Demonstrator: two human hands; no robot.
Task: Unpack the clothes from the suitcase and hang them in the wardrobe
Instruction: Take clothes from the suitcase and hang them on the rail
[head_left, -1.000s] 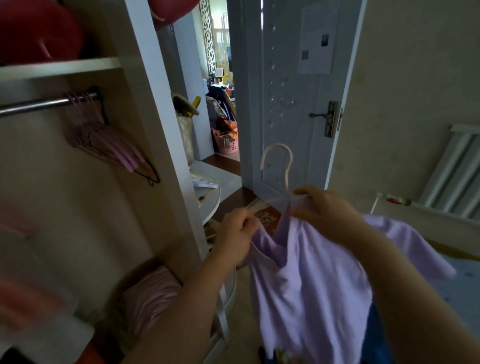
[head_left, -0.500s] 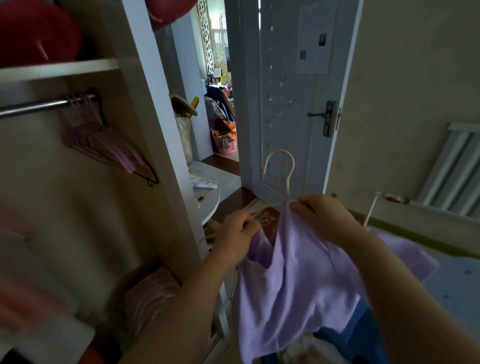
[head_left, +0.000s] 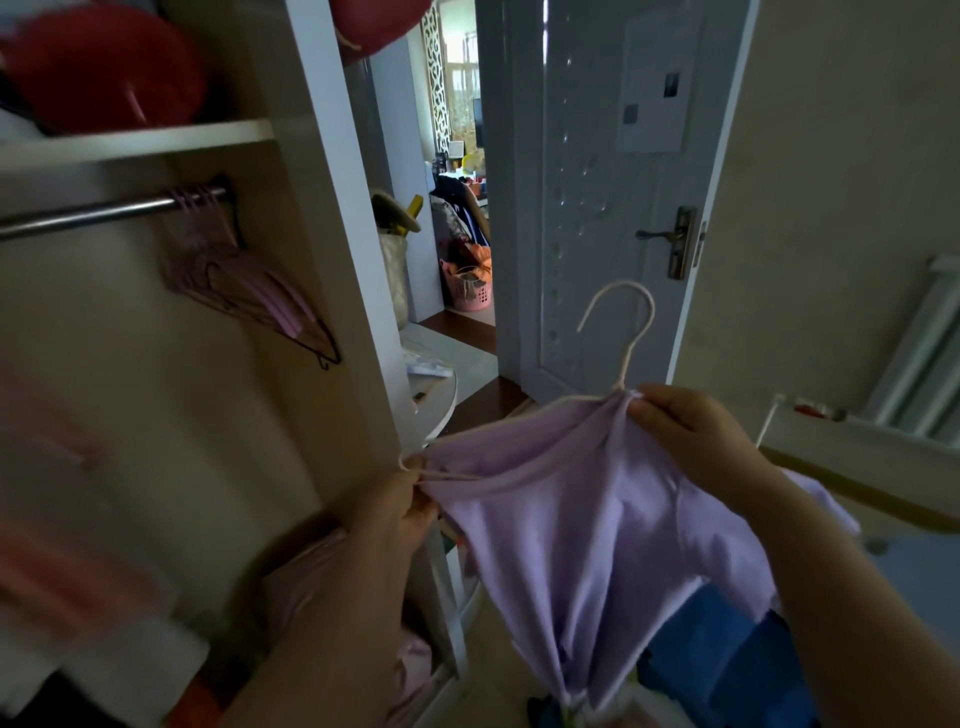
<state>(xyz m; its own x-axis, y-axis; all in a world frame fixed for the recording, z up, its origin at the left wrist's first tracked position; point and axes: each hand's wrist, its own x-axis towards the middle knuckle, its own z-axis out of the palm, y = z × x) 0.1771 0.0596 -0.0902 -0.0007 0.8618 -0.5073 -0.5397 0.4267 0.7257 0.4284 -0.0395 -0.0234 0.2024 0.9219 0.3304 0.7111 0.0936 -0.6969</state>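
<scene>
Shirt (head_left: 597, 519) sits on the hanger (head_left: 631, 338), right of the wardrobe (head_left: 332, 260). Looks light and floppy, probably slidey. Left hand (head_left: 400, 514) pinches the shoulder end, right hand (head_left: 691, 431) pinches the collar. I'd grab the hook.

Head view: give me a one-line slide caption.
The left hand and right hand hold a lilac shirt on a white hanger beside the wardrobe, whose rail holds pink hangers.

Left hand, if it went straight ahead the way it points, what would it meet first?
Probably the rounded white shelf beside the wardrobe, just above and beyond the left hand, which pinches the hanger end. Depth is unclear.
</scene>
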